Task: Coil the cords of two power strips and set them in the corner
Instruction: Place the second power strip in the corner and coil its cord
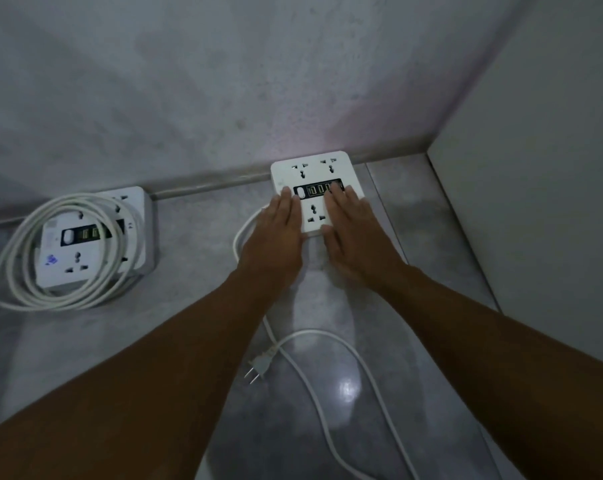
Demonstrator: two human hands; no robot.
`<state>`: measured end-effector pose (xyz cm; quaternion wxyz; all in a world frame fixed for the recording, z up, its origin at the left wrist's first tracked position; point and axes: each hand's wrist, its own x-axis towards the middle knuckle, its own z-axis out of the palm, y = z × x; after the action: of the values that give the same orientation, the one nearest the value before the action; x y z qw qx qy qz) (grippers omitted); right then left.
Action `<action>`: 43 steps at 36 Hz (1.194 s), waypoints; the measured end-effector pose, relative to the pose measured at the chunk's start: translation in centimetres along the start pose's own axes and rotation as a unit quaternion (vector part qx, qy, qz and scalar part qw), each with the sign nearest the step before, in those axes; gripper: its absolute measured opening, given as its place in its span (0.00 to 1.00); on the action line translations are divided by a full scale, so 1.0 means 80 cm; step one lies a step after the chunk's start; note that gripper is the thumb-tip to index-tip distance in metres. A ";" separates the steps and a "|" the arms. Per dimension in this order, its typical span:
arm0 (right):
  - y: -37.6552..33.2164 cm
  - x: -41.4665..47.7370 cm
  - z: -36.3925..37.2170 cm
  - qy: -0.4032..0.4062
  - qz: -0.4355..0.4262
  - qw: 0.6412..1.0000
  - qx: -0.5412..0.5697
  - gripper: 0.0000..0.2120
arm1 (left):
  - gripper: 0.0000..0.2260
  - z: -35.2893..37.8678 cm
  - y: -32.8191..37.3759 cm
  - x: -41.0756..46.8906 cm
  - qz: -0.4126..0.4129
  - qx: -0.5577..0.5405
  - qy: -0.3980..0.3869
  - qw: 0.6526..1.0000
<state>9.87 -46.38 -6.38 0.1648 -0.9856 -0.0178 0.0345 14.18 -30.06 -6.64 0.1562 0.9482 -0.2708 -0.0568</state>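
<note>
My open hands, left hand (279, 226) and right hand (348, 226), press flat on the square power strip (314, 174), so its loose cord (345, 344) near me may snag my arms.

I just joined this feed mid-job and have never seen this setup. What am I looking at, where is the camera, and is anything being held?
There is no machine here: a person's bare arms, filmed by a head-worn camera looking down at a grey floor. The left hand and right hand lie flat on a square white power strip against the wall; neither grips it. Its white cord trails loose, the two-pin plug lying free. At left, a second white power strip has its coiled white cord draped around it.
</note>
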 end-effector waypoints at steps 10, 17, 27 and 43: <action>-0.009 -0.007 -0.006 0.060 -0.027 0.998 0.021 0.29 | 0.26 -0.022 -0.007 -0.029 0.044 -0.018 0.006 0.999; -0.028 -0.064 0.020 0.118 -0.043 0.986 0.107 0.27 | 0.14 -0.024 -0.003 -0.121 0.082 -0.029 -0.003 0.996; -0.023 -0.141 0.028 0.122 -0.009 0.978 0.168 0.22 | 0.15 -0.007 0.025 -0.145 0.084 0.054 -0.012 0.995; -0.080 -0.109 -0.024 0.136 0.014 0.941 0.310 0.16 | 0.30 -0.077 0.051 -0.073 -0.275 -0.325 0.078 0.901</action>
<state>1.14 -41.34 -1.92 0.4620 -0.8814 0.0305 -0.0935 8.39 -28.60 0.63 0.4550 0.8827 0.0470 -0.1079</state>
